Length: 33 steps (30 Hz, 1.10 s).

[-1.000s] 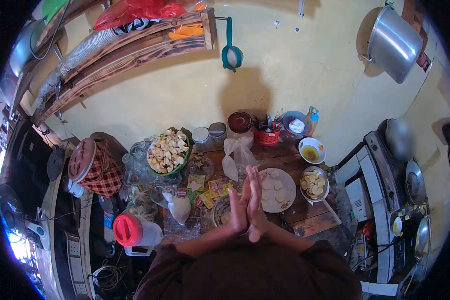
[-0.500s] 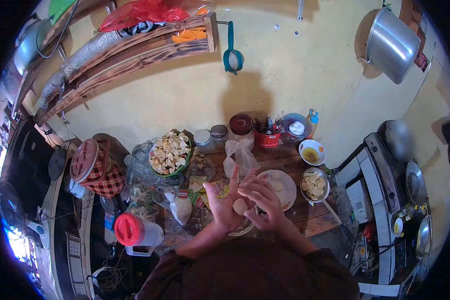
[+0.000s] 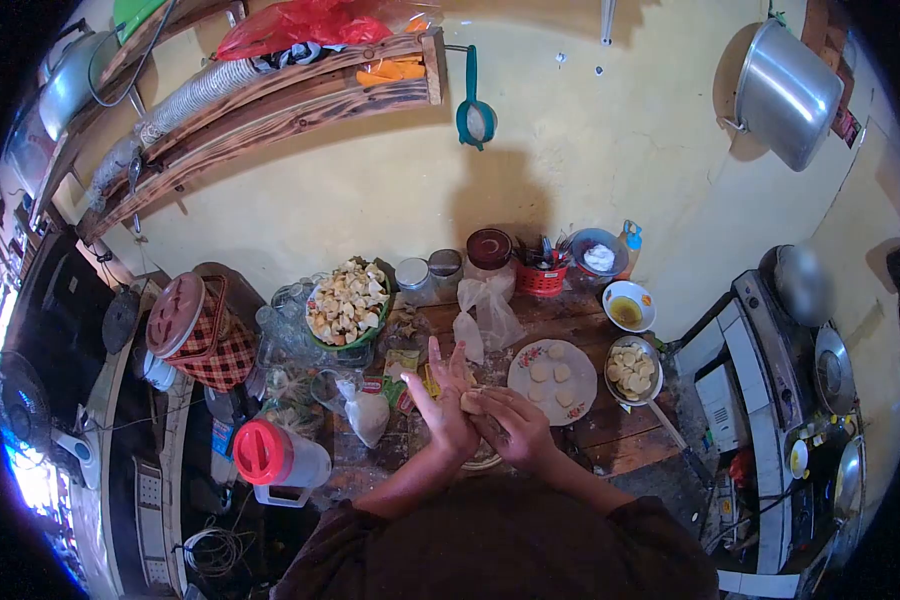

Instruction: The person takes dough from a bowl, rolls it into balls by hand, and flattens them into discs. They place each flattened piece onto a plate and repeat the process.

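Observation:
My left hand (image 3: 448, 412) is raised over the table with its palm up and fingers spread. A small pale dough disc (image 3: 470, 402) rests at its palm, pinched by the fingers of my right hand (image 3: 515, 425). To the right of my hands, a floral white plate (image 3: 576, 411) carries several flat dough rounds (image 3: 561, 372). A rim of a round container (image 3: 485, 463) shows partly beneath my hands; its contents are hidden.
Right of the plate are a pan of pale slices (image 3: 632, 370) and a bowl of yellow liquid (image 3: 626, 312). A heaped green basket (image 3: 370, 338), a bag of white powder (image 3: 368, 418) and a red-lidded pitcher (image 3: 295, 462) stand left. A stove (image 3: 770, 320) is at right.
My right hand has moved left and closed its fingers on the disc, which was lying flatter against my left fingers. More of the plate shows. The whole view has shifted slightly.

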Each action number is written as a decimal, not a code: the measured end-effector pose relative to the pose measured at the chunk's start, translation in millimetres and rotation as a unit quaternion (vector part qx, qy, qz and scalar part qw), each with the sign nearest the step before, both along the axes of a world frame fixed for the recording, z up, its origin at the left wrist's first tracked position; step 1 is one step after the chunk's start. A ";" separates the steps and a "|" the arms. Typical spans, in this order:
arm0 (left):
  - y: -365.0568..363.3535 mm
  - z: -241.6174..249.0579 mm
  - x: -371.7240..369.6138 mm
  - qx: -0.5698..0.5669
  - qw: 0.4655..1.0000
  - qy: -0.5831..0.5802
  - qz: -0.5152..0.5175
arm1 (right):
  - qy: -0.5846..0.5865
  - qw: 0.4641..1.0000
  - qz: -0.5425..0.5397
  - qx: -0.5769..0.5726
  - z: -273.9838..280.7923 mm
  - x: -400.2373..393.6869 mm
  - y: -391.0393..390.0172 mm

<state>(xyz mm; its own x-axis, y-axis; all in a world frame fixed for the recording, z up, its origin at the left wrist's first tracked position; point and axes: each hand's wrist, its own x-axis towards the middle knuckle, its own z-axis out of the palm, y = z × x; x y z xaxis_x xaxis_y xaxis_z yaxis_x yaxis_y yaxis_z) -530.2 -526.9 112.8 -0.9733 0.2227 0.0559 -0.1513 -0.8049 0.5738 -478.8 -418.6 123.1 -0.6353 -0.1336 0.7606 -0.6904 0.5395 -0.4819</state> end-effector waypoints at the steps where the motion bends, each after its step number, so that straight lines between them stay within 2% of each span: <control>1: 0.5 -7.5 -2.6 0.000 1.000 0.000 0.000 | -0.022 1.000 -0.011 -0.004 -4.7 -1.6 -0.5; 3: 1.8 -24.2 -8.0 -0.122 0.992 -0.019 0.033 | -0.043 0.999 -0.022 -0.007 -6.5 -2.1 -0.4; 4: 2.1 -16.1 -7.3 -0.121 0.992 -0.018 0.033 | -0.167 0.980 0.000 -0.109 -5.5 -2.3 0.8; 5: 2.4 -1.5 -5.7 -0.121 0.990 -0.076 0.007 | -0.288 0.934 0.022 -0.209 -4.5 -2.7 2.2; 6: 2.1 6.5 -4.9 -0.119 0.984 -0.134 -0.019 | -0.287 0.935 0.022 -0.208 -4.6 -4.1 4.5; 9: 0.3 -19.5 -16.5 -0.107 0.984 -0.128 -0.060 | -0.346 0.904 0.053 -0.245 -9.7 -9.7 14.8; 10: -0.4 -12.8 -15.4 -0.106 0.984 -0.127 -0.060 | -0.393 0.877 0.063 -0.268 -12.4 -11.7 17.9; 11: -1.0 -0.4 -12.9 -0.140 0.979 -0.102 -0.104 | -0.439 0.847 0.073 -0.291 -16.0 -14.1 20.6; 12: -1.1 6.3 -11.7 -0.173 0.971 -0.075 -0.148 | -0.438 0.847 0.072 -0.291 -24.8 -16.9 22.6; 13: -0.2 2.9 -11.9 -0.173 0.971 -0.075 -0.148 | -0.440 0.827 0.092 -0.338 -32.8 -18.8 22.9; 14: 1.3 -4.5 -12.3 -0.238 0.967 -0.004 -0.089 | -0.440 0.804 0.112 -0.384 -38.2 -19.5 23.9; 15: 2.3 -11.2 -13.7 -0.299 0.951 0.068 -0.029 | -0.440 0.804 0.112 -0.384 -41.3 -19.3 26.4; 18: -11.1 -24.1 -25.0 -0.285 0.957 0.029 -0.050 | -0.443 0.778 0.136 -0.424 -33.6 -19.0 29.3; 20: -20.9 -20.2 -27.0 -0.310 0.946 0.044 -0.086 | -0.464 0.691 0.158 -0.532 -30.6 -21.2 30.4; 21: -22.7 -17.4 -27.1 -0.334 0.933 0.059 -0.123 | -0.463 0.691 0.159 -0.531 -30.7 -21.9 31.0; 23: -22.9 -10.4 -21.5 -0.369 0.917 0.088 -0.124 | -0.446 0.730 0.153 -0.495 -33.4 -22.1 31.6; 24: -23.0 -8.4 -18.4 -0.404 0.899 0.114 -0.124 | -0.446 0.729 0.154 -0.495 -35.7 -21.5 30.9; 28: -20.7 -7.1 -11.9 -0.421 0.892 0.143 -0.079 | -0.399 0.715 0.156 -0.553 -32.9 -18.4 22.7; 30: -22.0 -2.6 -12.4 -0.457 0.870 0.177 -0.051 | -0.390 0.708 0.159 -0.567 -26.4 -17.0 19.4; 32: -23.8 0.0 -11.6 -0.485 0.852 0.196 -0.030 | -0.353 0.826 0.094 -0.429 -23.0 -17.3 18.7; 33: -24.7 1.4 -10.9 -0.511 0.832 0.214 -0.009 | -0.353 0.826 0.094 -0.429 -23.6 -17.1 20.1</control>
<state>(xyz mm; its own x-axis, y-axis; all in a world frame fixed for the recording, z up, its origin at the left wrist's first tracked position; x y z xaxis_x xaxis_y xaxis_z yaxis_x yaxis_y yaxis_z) -541.1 -551.5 114.3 -0.9091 0.3805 0.1695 0.2370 0.1378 0.9617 -495.9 -398.5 99.5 -0.9904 0.1154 0.0760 -0.1073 -0.2954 -0.9493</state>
